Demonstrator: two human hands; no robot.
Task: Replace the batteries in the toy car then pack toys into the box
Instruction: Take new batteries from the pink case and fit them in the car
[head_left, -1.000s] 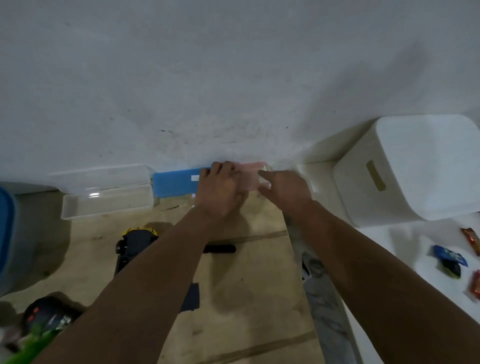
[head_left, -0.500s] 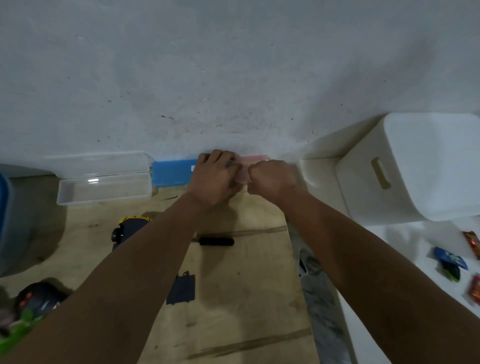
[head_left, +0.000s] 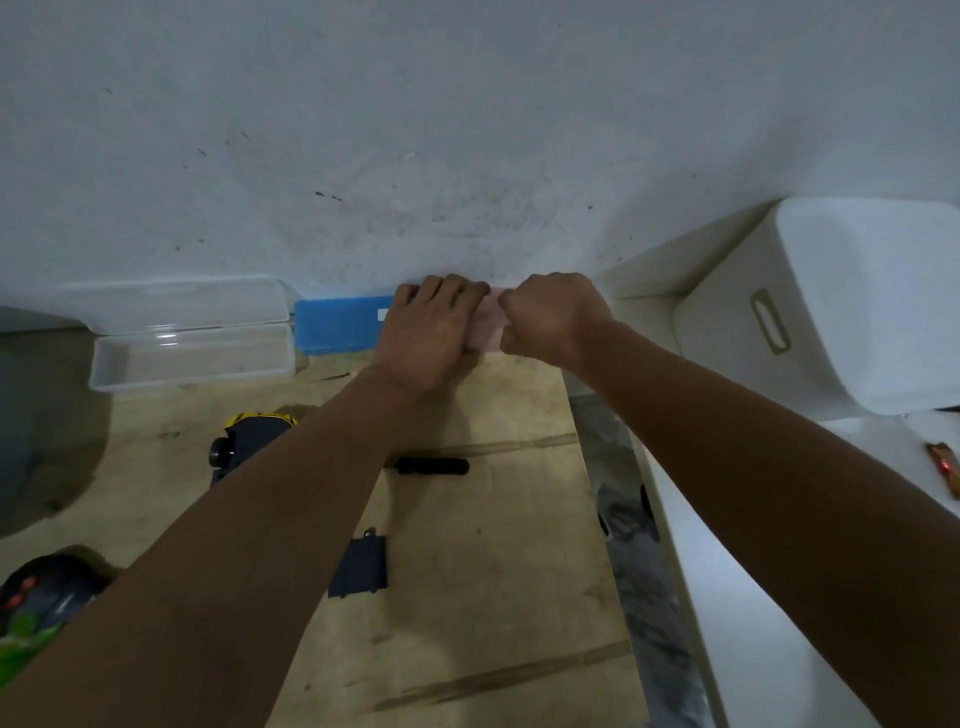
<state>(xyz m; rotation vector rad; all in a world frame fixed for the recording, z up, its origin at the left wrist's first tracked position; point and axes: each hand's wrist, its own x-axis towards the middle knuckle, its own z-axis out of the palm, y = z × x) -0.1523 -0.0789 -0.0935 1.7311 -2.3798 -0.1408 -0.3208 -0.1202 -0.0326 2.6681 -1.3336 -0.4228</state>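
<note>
Toy car (head_left: 249, 441), black and yellow plastic, beside smooth black screwdriver handle (head_left: 434, 466).

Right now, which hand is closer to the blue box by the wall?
Left. The left hand sits right beside the blue box, covering its right end. The right hand is farther right, past the pink box.

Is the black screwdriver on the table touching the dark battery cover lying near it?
Apart. The head view shows the black screwdriver lying farther up the table, with bare wood plainly between it and the dark battery cover.
</note>
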